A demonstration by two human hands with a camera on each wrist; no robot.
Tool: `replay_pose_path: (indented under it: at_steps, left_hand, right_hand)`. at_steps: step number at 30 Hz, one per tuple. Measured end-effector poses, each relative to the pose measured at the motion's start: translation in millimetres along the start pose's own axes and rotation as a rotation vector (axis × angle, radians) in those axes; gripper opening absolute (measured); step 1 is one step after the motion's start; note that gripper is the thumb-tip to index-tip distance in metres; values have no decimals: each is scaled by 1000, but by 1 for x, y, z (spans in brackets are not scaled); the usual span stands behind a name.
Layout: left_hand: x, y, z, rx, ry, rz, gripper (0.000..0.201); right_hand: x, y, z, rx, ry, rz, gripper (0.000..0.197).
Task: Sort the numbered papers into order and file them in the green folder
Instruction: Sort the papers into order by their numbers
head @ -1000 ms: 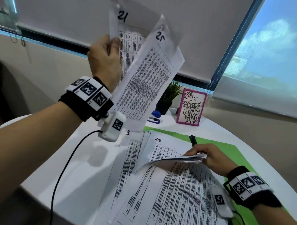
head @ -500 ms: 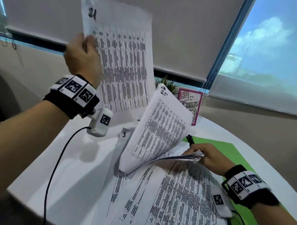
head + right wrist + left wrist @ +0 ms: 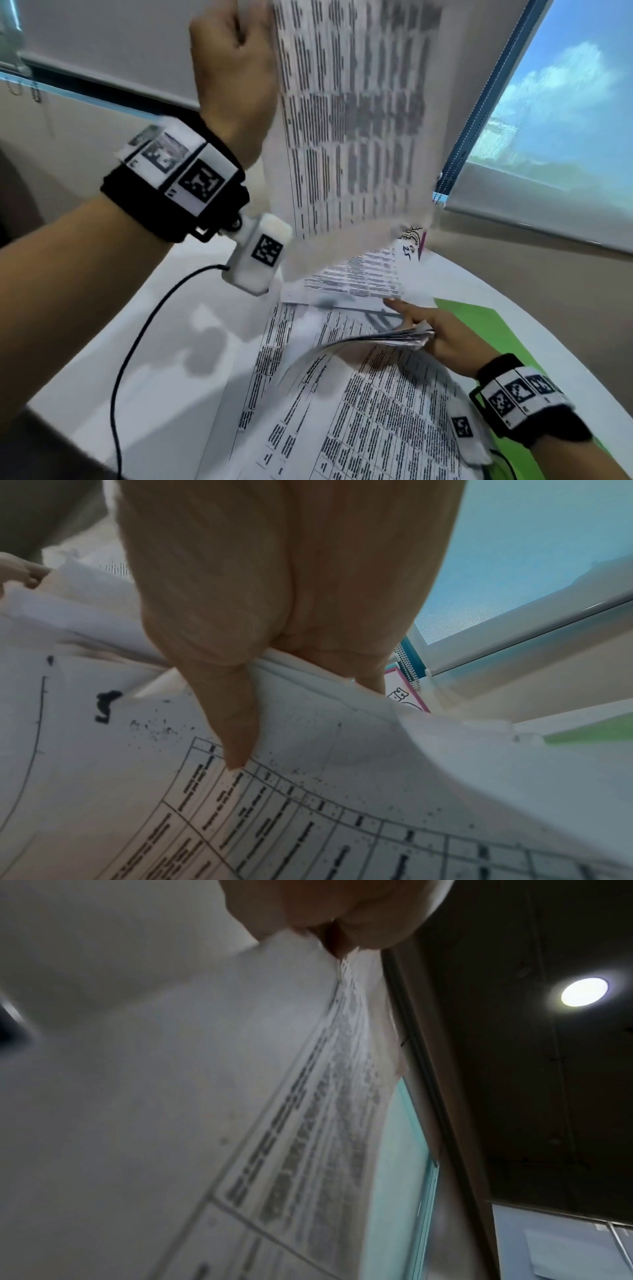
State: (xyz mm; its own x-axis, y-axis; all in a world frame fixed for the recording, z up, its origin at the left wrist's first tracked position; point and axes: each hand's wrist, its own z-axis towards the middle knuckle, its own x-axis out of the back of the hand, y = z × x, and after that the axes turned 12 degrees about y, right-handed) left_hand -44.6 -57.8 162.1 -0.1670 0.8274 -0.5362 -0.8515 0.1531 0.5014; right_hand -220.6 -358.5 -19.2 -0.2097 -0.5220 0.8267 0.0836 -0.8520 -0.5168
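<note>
The left hand (image 3: 236, 58) at 11 o'clock pinches a printed sheet (image 3: 352, 113) held high by its left edge (number out of frame). Only the left wrist view shows the thumb clamped on that edge. Lower, at 5 o'clock, the right hand (image 3: 442, 337) grips a bent stack of papers (image 3: 376, 404) on the white desk (image 3: 164, 342); a sheet marked 25 (image 3: 363, 274) lies beyond. The green folder (image 3: 479, 318) peeks out at 4 o'clock.
</note>
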Motion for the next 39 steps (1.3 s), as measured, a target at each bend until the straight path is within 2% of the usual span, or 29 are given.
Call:
replay_pose_path:
  at_steps: [1,3,5,6,8,9,11,14,15,17,21,24,26,28,29,30,33,35,37,39]
  left_hand:
    - [0,-7,-9,65,-82,5,46]
    - [-3,-24,-30,138,-134,78,46]
    - [-1,-37,-51,173,-140,216,36]
    - [0,-41,-63,175,-139,293,30]
    - [3,-58,-83,128,-129,432,28]
    - [6,-67,-88,98,-121,497,30]
    - [8,-84,-93,53,-108,604,34]
    - [11,-98,-100,123,-147,784,33]
    - [13,-103,-106,160,-181,820,31]
    - [22,-115,-120,229,-319,801,26]
    - [41,-124,-150,361,-771,749,19]
    - [49,-115,-166,439,-971,704,18]
    - [52,-107,-173,541,-1095,625,13]
    - [53,-98,-176,609,-1237,547,15]
    - [53,-94,-178,611,-1309,516,18]
    - [53,-91,-179,590,-1368,494,20]
    - [51,-85,-182,428,-1453,460,26]
    - [49,-82,-181,405,-1507,389,25]
    - [48,-79,-179,416,-1560,334,22]
    - [48,-79,-176,492,-1591,297,26]
  right_hand:
    - [0,1,-1,11,-10,1,32]
    - [4,-6,-6,-13,3,-33,37]
    - [9,-23,-15,-22,87,-31,12]
    - [13,-32,-18,3,137,10,34]
    - [19,-35,-23,78,154,77,55]
    - [21,-36,-24,106,148,106,53]
    - [25,-25,-26,104,156,198,35]
    - [31,-17,-32,126,176,250,11]
    - [32,-20,-34,131,179,257,13]
    - [34,-24,-36,138,194,272,17]
    - [33,-25,-34,134,190,215,21]
    - [32,-27,-32,112,186,198,23]
    - [31,-25,-30,118,196,174,28]
    - [29,-22,-24,153,215,104,20]
    - [28,-19,-20,178,212,74,7]
    - [26,-16,-16,196,212,36,8]
    - [22,-5,-3,235,242,-78,27]
    - [21,-3,4,260,287,-109,33]
    - [22,-3,8,254,292,-82,31]
    - [21,-6,7,221,289,-1,11]
